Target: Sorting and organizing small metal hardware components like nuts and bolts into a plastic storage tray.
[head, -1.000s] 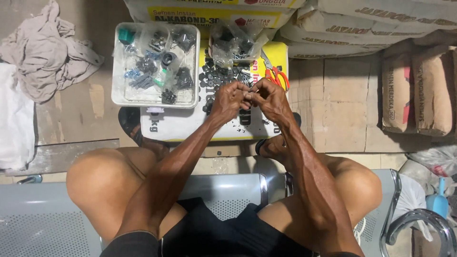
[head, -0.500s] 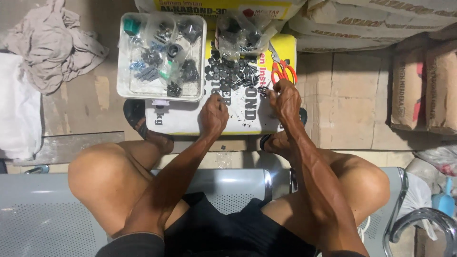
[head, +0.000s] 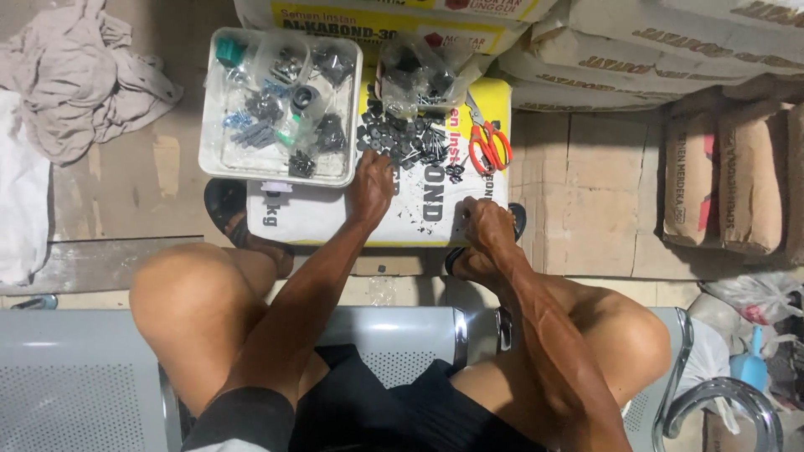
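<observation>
Both hands have parted since a moment ago: the left hand [head: 371, 186] has slid up toward the pile of small dark parts [head: 404, 142], and the right hand [head: 488, 224] has dropped away from the scissors [head: 486, 144] to the sack's near right corner. Left hand now lies palm down on the white-and-yellow sack [head: 310, 216], fingertips at the near edge of the dark parts, touching them; whether its grip pinches one I cannot tell. Right hand is curled into a loose fist at the sack's near edge, fingers tucked under; what sits inside that grip is hidden. Red-handled scissors lie at the sack's right edge, just beside the pile, blades pointing toward the far edge. At the far edge a clear plastic bag [head: 419, 71] holds more dark pieces. Over the sack's far left corner sits a white tray [head: 211, 125], filled with small bags of screws and fittings. Left of it, a crumpled grey cloth [head: 75, 79] lies on the floor. The person sits on a grey metal bench [head: 75, 377], knees spread.
</observation>
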